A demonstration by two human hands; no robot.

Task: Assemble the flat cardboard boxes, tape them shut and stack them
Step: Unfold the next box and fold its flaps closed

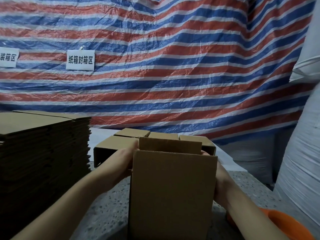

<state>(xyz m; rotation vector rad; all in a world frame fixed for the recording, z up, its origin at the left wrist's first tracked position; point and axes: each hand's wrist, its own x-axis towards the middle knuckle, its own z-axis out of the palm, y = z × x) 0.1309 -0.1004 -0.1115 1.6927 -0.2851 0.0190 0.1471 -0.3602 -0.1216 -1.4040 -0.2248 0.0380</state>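
A: What is the work sitting on?

B: A grey speckled tabletop, stone-like. Behind it hangs a crinkled tarpaulin striped red, white and blue, filling the whole back of the room. On the right stands a big white woven sack, and an orange object pokes in at the lower right corner; I cannot tell what it is.

A: Any writing?

B: Two white paper signs on the tarpaulin. The middle sign reads 纸箱封箱区. The left sign is cut by the frame edge and shows 装箱区.

A: Where are the boxes?

B: A tall stack of flat cardboard stands at the left. An opened box stands upright at centre front, its top flaps up. Just behind it are several assembled boxes, close together.

A: And the hands?

B: Both forearms reach in from below. The left hand is against the opened box's left side near the top, fingers wrapped toward the flap and holding it. The right hand lies along the right side, mostly hidden behind the box wall; fingertips show at the upper right rim, so it grips there too.
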